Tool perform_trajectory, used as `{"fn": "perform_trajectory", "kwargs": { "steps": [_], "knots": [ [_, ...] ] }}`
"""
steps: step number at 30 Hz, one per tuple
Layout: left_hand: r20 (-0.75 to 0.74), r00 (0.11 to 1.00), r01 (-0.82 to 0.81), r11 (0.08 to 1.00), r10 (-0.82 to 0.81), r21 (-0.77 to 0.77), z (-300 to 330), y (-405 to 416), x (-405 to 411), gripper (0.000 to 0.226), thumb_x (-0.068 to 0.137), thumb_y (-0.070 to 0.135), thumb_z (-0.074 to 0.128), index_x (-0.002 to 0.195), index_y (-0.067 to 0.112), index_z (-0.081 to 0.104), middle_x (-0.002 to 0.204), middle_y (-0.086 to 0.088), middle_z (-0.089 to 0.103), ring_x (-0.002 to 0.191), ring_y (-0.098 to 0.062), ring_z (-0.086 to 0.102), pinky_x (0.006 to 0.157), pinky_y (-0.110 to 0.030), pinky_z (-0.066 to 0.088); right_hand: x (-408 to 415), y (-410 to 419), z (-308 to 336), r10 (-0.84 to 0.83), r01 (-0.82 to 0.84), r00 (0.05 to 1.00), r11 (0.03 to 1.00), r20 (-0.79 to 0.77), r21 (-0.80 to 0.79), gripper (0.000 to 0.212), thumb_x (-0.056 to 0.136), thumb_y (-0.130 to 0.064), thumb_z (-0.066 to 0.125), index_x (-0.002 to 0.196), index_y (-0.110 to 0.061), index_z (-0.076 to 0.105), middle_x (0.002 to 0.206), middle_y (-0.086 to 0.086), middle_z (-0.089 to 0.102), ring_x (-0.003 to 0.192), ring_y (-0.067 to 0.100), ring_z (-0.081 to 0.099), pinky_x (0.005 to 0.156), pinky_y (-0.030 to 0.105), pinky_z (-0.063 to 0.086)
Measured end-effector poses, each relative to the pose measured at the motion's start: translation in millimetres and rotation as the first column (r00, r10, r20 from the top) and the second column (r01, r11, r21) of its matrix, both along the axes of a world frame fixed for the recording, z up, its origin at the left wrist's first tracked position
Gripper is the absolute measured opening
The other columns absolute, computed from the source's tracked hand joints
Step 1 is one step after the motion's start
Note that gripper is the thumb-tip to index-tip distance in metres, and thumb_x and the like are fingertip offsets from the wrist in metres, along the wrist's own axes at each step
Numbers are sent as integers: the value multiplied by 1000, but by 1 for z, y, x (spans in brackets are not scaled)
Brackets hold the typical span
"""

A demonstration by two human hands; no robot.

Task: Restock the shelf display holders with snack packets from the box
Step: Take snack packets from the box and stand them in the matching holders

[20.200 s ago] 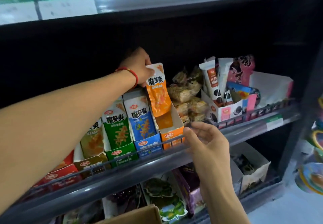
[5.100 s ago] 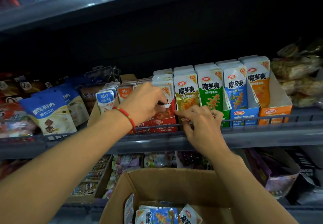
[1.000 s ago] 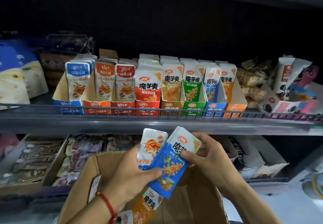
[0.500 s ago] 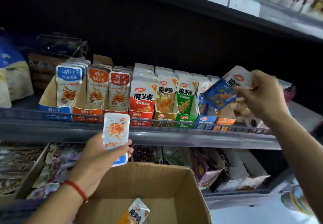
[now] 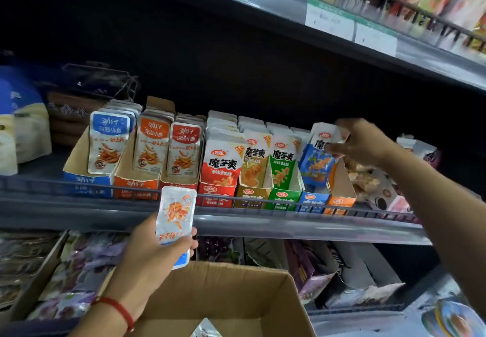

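Note:
My right hand [image 5: 361,143] pinches the top of a blue snack packet [image 5: 317,164] and holds it upright in the blue display holder [image 5: 311,201], at the front of that holder's row. My left hand [image 5: 155,255] grips a white packet with an orange picture and a blue end [image 5: 175,218], held upright in front of the shelf rail, above the open cardboard box [image 5: 223,292]. One packet [image 5: 206,331] lies in the box at the frame's bottom edge. Red, yellow and green holders [image 5: 282,199] to the left stand full of packets.
Blue, orange and red holders of fish-snack packets [image 5: 110,144] fill the shelf's left part. An orange holder [image 5: 340,199] stands right of the blue one. A wire rail [image 5: 263,199] runs along the shelf front. Other snacks sit on the shelf below [image 5: 310,268] and the shelf above [image 5: 394,39].
My right hand has lowered the blue packet from above the holders into the blue holder. My left hand with the white packet has shifted slightly right.

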State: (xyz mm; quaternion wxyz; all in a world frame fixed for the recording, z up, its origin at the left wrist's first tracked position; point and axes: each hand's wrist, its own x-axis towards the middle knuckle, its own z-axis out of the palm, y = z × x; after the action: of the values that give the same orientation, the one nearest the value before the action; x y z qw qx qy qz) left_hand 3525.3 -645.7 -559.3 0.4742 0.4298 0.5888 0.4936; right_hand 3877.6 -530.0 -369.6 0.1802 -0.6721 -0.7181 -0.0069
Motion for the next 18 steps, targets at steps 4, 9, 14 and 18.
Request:
{"fn": "perform_trajectory", "kwargs": {
  "steps": [4, 9, 14, 18],
  "knots": [
    [-11, 1000, 9, 1000, -9, 8, 0, -2, -2, 41, 88, -1, 73, 116, 25, 61, 94, 2, 78, 80, -15, 77, 70, -33, 62, 2, 13, -26, -13, 12, 1000, 998, -11, -67, 28, 85, -18, 81, 102, -24, 60, 104, 4, 71, 97, 24, 70, 85, 41, 55],
    [20, 999, 49, 999, -50, 19, 3, -4, -8, 33, 88, 4, 74, 110, 27, 65, 93, 13, 79, 92, -14, 76, 89, -43, 60, -2, 19, -51, -79, 76, 990, 997, 119, 34, 66, 81, -19, 86, 137, -7, 55, 132, 14, 60, 113, 35, 61, 94, 44, 51],
    [220, 970, 101, 995, -102, 14, 8, -9, -11, 39, 91, 5, 71, 121, 28, 61, 104, 3, 79, 97, -23, 76, 80, -51, 63, -15, 12, -49, -169, 131, 898, 984, 407, 118, 74, 83, -39, 82, 142, -19, 43, 136, 14, 49, 118, 35, 55, 90, 50, 56],
    [154, 987, 33, 996, -45, 78, 13, -12, -18, 43, 89, 5, 74, 120, 31, 62, 103, -1, 74, 81, -24, 77, 57, -43, 63, -59, -26, -52, -45, -81, 963, 893, 266, 443, 42, 92, -26, 69, 128, -14, 51, 119, 13, 52, 106, 34, 57, 74, 47, 56]
  ]
}}
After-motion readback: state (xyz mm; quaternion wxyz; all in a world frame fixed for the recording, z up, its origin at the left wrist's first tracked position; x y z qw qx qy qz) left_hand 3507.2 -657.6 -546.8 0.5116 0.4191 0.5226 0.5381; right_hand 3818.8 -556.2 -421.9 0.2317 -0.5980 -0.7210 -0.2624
